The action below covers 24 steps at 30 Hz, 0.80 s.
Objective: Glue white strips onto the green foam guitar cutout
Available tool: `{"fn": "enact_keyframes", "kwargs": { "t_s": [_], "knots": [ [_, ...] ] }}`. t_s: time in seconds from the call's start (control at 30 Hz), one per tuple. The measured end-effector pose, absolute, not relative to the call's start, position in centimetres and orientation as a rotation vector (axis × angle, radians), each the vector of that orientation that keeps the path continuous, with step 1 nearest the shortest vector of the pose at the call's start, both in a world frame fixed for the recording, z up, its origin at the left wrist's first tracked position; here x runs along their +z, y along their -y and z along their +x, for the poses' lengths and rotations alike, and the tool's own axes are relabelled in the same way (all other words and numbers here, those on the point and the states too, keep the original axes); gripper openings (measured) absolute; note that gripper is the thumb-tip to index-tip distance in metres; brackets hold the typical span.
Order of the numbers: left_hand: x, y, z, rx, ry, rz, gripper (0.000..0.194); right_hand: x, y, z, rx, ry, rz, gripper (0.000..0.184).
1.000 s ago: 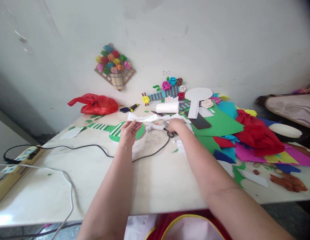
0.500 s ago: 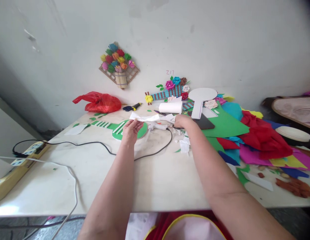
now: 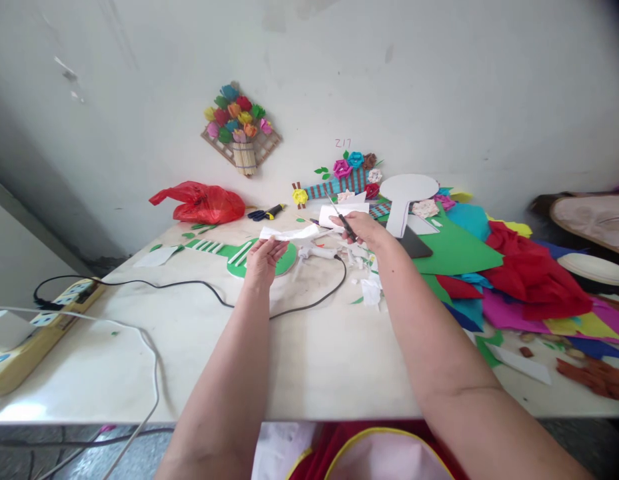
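Above the table, my left hand point(image 3: 262, 261) pinches a folded strip of white paper point(image 3: 293, 233). My right hand point(image 3: 365, 230) grips a pair of scissors point(image 3: 347, 227) with dark handles; one blade points up and the other toward the strip's right end. Below the strip lies a green guitar-shaped cutout point(image 3: 285, 263) with white bars on it, partly covered by my left hand. A white glue gun point(image 3: 316, 253) rests just right of the cutout. Behind my right hand is a white roll point(image 3: 331, 213). Small white scraps point(image 3: 371, 291) are scattered beneath that hand.
A black cord runs across the table to a power strip point(image 3: 69, 313) at the left. At the back are a red plastic bag point(image 3: 209, 203) and dark pliers point(image 3: 266, 213). A white cutout point(image 3: 408, 189) and a pile of coloured sheets point(image 3: 454, 250) occupy the right.
My right hand has lifted slightly, and the scissors now stand out with blades spread. My left hand still holds the strip in nearly the same place. The view has shifted slightly.
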State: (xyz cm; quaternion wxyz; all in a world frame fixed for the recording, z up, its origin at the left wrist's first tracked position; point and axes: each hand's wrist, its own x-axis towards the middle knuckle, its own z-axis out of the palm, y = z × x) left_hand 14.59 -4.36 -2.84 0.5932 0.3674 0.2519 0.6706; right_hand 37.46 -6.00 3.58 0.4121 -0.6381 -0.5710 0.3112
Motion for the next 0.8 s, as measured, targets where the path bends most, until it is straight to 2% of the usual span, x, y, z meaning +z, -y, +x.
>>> {"fn": "enact_keyframes", "kwargs": {
  "t_s": [0.1,0.17,0.33,0.4,0.47,0.57,0.8],
  "knots": [
    [-3.0,4.1,14.5,1.587,-0.572,0.848,0.011,3.9,6.4,36.7,0.956,1.515,-1.452,0.047],
    [-3.1,4.0,14.4,1.608,-0.569,0.835,0.011,4.0,6.3,36.4,0.86,1.529,-1.464,0.045],
    [-3.1,4.0,14.4,1.631,-0.573,0.826,0.014,4.8,6.4,36.3,-0.006,1.284,-1.812,0.045],
    [-3.0,4.1,14.5,1.633,-0.587,0.839,0.016,5.0,6.4,36.5,-0.15,1.244,-1.836,0.046],
    [-3.0,4.1,14.6,1.627,-0.611,0.871,0.017,4.7,6.1,36.7,-0.087,1.267,-1.827,0.043],
    [-3.0,4.3,14.7,1.601,-0.638,0.957,0.018,4.0,5.3,36.6,0.197,1.359,-1.723,0.036],
    [-2.8,4.9,14.7,1.316,-0.616,1.106,0.018,3.5,5.7,35.0,0.792,1.406,-1.173,0.04]
  ]
}}
